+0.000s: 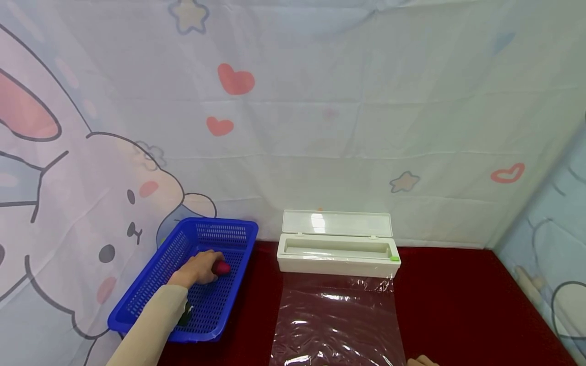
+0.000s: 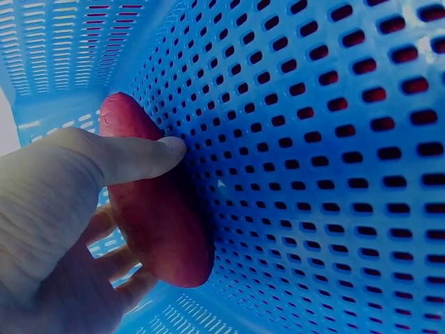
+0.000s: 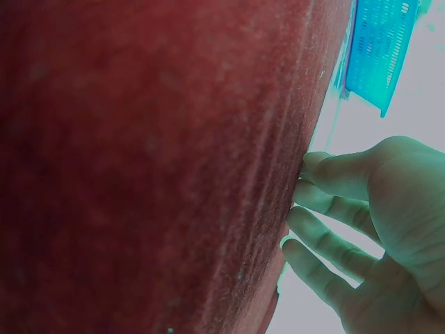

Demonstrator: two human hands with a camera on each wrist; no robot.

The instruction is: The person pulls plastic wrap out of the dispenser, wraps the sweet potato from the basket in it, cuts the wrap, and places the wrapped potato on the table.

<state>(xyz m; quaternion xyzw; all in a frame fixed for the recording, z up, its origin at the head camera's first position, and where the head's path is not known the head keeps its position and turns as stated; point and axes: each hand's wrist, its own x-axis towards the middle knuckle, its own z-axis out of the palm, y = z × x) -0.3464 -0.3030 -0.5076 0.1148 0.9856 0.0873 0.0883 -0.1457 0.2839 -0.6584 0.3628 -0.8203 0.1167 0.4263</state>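
Note:
My left hand reaches into a blue plastic basket at the left and grips a red, oblong root vegetable. In the left wrist view the thumb lies across the red vegetable, with the other fingers partly hidden behind it; it lies against the perforated basket floor. My right hand shows only a little at the bottom edge of the head view, beside a sheet of clear plastic wrap. In the right wrist view its relaxed, spread fingers rest at the edge of the red-covered table.
A white wrap dispenser box stands at the back with its clear lid raised, and the wrap extends forward from it. Something dark green lies in the basket, partly hidden by the sleeve. A printed cloth hangs behind the red tabletop.

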